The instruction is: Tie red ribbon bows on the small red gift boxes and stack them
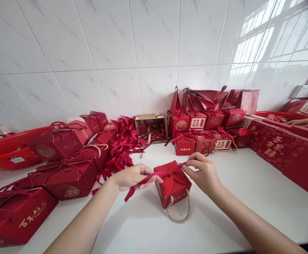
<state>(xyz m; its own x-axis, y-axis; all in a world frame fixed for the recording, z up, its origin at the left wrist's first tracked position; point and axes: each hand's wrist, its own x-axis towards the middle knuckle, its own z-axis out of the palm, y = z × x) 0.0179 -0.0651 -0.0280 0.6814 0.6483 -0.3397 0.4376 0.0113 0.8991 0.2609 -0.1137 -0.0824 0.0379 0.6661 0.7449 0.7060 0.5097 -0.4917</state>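
A small red gift box (176,188) with overlapping petal flaps sits on the white table, its tan rope handle (179,221) hanging down the near side. A dark red ribbon (146,180) runs across the box's top. My left hand (135,176) grips the ribbon on the left, and a loose tail dangles below the fingers. On the right, my right hand (202,172) pinches the other end beside the box's top. Between the two hands the ribbon crosses at the middle of the lid.
Red gift boxes (72,181) crowd the left, near a heap of red ribbons (122,141). A cardboard box (151,118) of ribbon pieces stands by the tiled wall. Ribbon-tied boxes (185,145) are stacked behind. Large red bags (283,151) lie right; another person's hand (307,123) shows there.
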